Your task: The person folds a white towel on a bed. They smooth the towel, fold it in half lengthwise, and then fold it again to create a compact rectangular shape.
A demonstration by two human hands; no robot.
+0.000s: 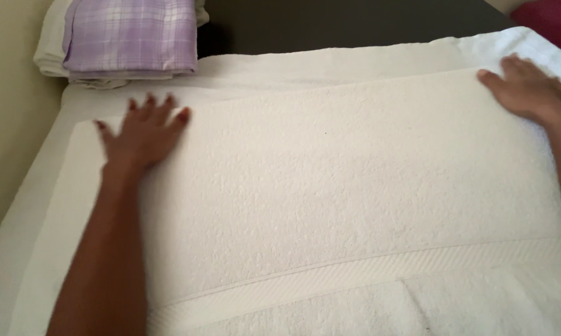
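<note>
My left hand (144, 132) lay flat and wide open on the towel (330, 199), fingers spread and pointing away from me, gripping nothing; it was smeared by motion blur, so I could not make out the fingertips cleanly, only a hint of dark polish on the nails. Its forearm ran down to the bottom edge of the view and was cut off there. My right hand (526, 90) rested palm down near the towel's far right corner, also open, fingers loosely splayed toward the left; its wrist and forearm slipped out past the right edge, so I saw little of the arm. Between the two hands the white towel stretched flat across most of the view, folded over itself, with a woven band (380, 274) running across it near me; below that band another layer of the same terry showed, cropped by the bottom edge, and I could not tell how many layers lay underneath. The towel sat on a white sheet (330, 62) that covered the bed, showing along the far side and at the left. Beyond the left hand, at the far left corner, a folded lilac checked cloth (131, 34) sat on a pile of white linen (50, 53), both cut off by the top edge. Behind the sheet I saw a dark surface (355, 22), and at the top right a scrap of deep pink fabric (551, 28), too little of it to say what it was.
</note>
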